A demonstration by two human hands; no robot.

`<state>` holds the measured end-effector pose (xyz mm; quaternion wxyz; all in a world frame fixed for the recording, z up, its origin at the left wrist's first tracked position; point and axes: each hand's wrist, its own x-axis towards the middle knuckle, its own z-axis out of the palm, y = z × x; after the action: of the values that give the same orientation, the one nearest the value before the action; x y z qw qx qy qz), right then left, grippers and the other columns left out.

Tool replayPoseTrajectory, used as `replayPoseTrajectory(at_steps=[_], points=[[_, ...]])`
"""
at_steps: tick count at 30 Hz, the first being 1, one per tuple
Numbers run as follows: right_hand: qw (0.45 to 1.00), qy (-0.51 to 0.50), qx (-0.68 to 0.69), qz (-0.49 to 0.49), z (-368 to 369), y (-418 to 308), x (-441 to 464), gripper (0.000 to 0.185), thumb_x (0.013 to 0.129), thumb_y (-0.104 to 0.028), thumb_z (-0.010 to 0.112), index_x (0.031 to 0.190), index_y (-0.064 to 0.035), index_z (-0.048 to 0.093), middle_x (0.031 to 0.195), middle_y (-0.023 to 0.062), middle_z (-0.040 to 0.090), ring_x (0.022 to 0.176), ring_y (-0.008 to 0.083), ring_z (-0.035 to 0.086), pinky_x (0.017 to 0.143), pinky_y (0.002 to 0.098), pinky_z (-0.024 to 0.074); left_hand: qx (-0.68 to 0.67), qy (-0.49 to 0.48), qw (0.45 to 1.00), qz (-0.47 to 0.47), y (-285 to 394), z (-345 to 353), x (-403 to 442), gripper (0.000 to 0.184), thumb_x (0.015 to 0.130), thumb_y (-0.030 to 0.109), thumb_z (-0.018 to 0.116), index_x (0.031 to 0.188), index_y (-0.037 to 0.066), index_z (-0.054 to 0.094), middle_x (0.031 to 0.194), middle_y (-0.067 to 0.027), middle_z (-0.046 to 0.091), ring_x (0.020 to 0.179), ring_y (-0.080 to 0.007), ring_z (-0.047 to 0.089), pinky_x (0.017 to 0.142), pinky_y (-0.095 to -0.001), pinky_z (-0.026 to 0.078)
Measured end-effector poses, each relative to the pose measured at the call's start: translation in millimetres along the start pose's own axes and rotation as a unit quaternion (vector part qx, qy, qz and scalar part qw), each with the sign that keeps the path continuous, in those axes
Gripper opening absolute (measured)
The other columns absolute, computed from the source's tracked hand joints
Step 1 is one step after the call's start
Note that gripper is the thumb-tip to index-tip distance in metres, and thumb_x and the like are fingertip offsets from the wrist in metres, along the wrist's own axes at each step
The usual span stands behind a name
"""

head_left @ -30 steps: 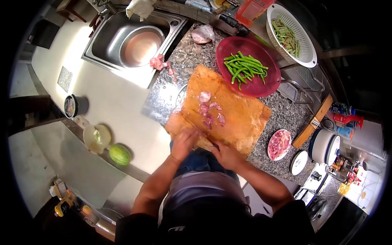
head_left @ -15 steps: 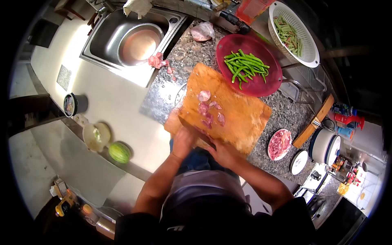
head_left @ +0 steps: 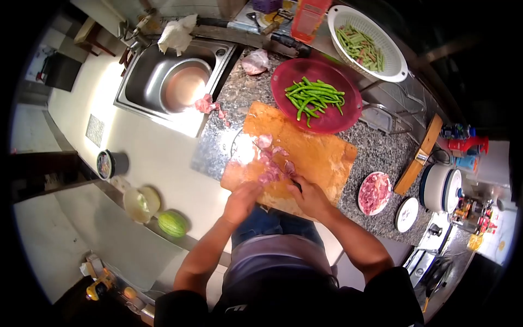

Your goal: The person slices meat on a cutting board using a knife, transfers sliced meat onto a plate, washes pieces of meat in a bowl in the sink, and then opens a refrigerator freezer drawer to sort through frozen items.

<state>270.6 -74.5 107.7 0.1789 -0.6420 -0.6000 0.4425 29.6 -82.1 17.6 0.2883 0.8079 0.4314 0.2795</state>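
Note:
My right hand (head_left: pixel 310 200) is closed round the dark handle of a knife (head_left: pixel 297 186) above the near part of the wooden cutting board (head_left: pixel 321 158). The knife's blade is hard to make out now. My left hand (head_left: pixel 243 201) is at the board's near left edge, its fingers bunched together beside the meat; what they hold, if anything, is hidden. Several pieces of raw meat (head_left: pixel 268 175) lie on the board just beyond both hands. A paler round piece of meat (head_left: pixel 264 141) is farther back.
Behind the board stands a red plate (head_left: pixel 283 87) of green chillies (head_left: pixel 316 98). A plate of sliced meat (head_left: pixel 375 192) and a small white plate (head_left: pixel 407 214) are at the right. A steel sink (head_left: pixel 136 82) and meat scraps (head_left: pixel 207 103) are at left. A white colander (head_left: pixel 396 52) sits at the back.
The knife blade, seen angled left over the board before, no longer shows clearly. My right hand has shifted right, apart from my left hand. The view has shifted, and meat pieces lie closer together.

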Motion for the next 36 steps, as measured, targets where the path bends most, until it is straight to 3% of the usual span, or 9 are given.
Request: replayPoseTrajectory(at_steps=[3,6,8,17,20,25,28,33,36], points=[[0.996,-0.051,-0.056,0.041,0,7,-21,0.043,0.096,-0.037,0.049,0.119,-0.0014,0.055,0.102,0.0263,0.064,0.097,0.0435,0.06,0.083,0.045,0.0482,0.019,0.047,0.997,-0.055,0,-14,5,0.026,0.075,-0.001,0.065,0.1,0.007,0.067,0.105,-0.0105,0.063,0.097,-0.0301,0.062,0.079,-0.0363,0.052],[0.986,-0.108,-0.113,0.06,13,10,-32,0.045,0.096,-0.04,0.046,0.117,-0.0023,0.057,0.101,0.0255,0.064,0.096,0.0423,0.061,0.084,0.0461,0.0477,0.044,0.011,0.999,-0.01,-1,-18,4,0.024,0.074,0.001,0.067,0.098,0.007,0.068,0.1,-0.0091,0.063,0.091,-0.0288,0.062,0.075,-0.0361,0.052],[0.986,-0.096,-0.14,0.005,26,18,-31,0.051,0.095,-0.048,0.045,0.107,-0.0018,0.061,0.083,0.0227,0.067,0.079,0.0404,0.065,0.074,0.0484,0.0502,0.06,0.019,0.998,-0.006,1,-2,6,0.024,0.074,0.003,0.068,0.097,0.007,0.068,0.099,-0.0093,0.063,0.088,-0.029,0.061,0.074,-0.0368,0.051],[0.984,-0.11,-0.136,0.022,47,2,5,0.048,0.093,-0.047,0.048,0.108,-0.0022,0.059,0.09,0.0229,0.067,0.082,0.0394,0.065,0.074,0.0485,0.0501,0.129,0.066,0.989,-0.013,6,31,12,0.015,0.071,0.005,0.069,0.084,0.006,0.064,0.086,-0.0089,0.058,0.083,-0.0309,0.054,0.073,-0.0423,0.043],[0.987,-0.117,-0.113,0.014,49,-17,34,0.049,0.093,-0.047,0.049,0.109,-0.0021,0.059,0.09,0.0239,0.067,0.083,0.0399,0.065,0.075,0.0485,0.05,0.062,0.004,0.998,-0.031,5,35,-1,0.016,0.071,0.005,0.068,0.087,0.006,0.064,0.085,-0.0082,0.058,0.084,-0.0314,0.054,0.072,-0.0431,0.043],[0.993,-0.061,-0.103,0.022,20,24,17,0.049,0.092,-0.047,0.049,0.109,-0.0028,0.058,0.088,0.0232,0.066,0.08,0.0403,0.064,0.074,0.048,0.0499,0.095,0.043,0.994,-0.015,6,32,2,0.017,0.075,0.005,0.07,0.092,0.005,0.066,0.101,-0.01,0.061,0.089,-0.0312,0.059,0.074,-0.0402,0.048],[0.996,-0.018,-0.086,-0.002,8,41,-7,0.048,0.092,-0.047,0.051,0.111,-0.0032,0.058,0.087,0.0225,0.066,0.082,0.0395,0.064,0.074,0.0488,0.0494,0.038,0.008,0.997,-0.061,13,18,2,0.014,0.079,0.004,0.064,0.092,0.006,0.068,0.106,-0.0107,0.064,0.096,-0.0311,0.062,0.082,-0.04,0.05],[0.985,-0.07,-0.149,0.047,-11,18,-35,0.047,0.093,-0.049,0.049,0.105,-0.0042,0.061,0.085,0.0204,0.067,0.081,0.0382,0.065,0.073,0.0486,0.0499,-0.077,0.129,0.965,-0.213,-37,-17,21,0.011,0.088,0.003,0.059,0.097,0.004,0.065,0.103,-0.0137,0.065,0.091,-0.0236,0.063,0.076,-0.0316,0.051],[0.982,-0.139,-0.128,0.019,5,13,-40,0.051,0.093,-0.052,0.045,0.102,-0.0042,0.062,0.085,0.0187,0.068,0.081,0.0374,0.065,0.072,0.047,0.0507,-0.044,0.026,0.969,-0.243,-52,-41,90,0.019,0.085,0.004,0.063,0.104,0.003,0.064,0.104,-0.0116,0.063,0.092,-0.0235,0.062,0.075,-0.0321,0.051]])
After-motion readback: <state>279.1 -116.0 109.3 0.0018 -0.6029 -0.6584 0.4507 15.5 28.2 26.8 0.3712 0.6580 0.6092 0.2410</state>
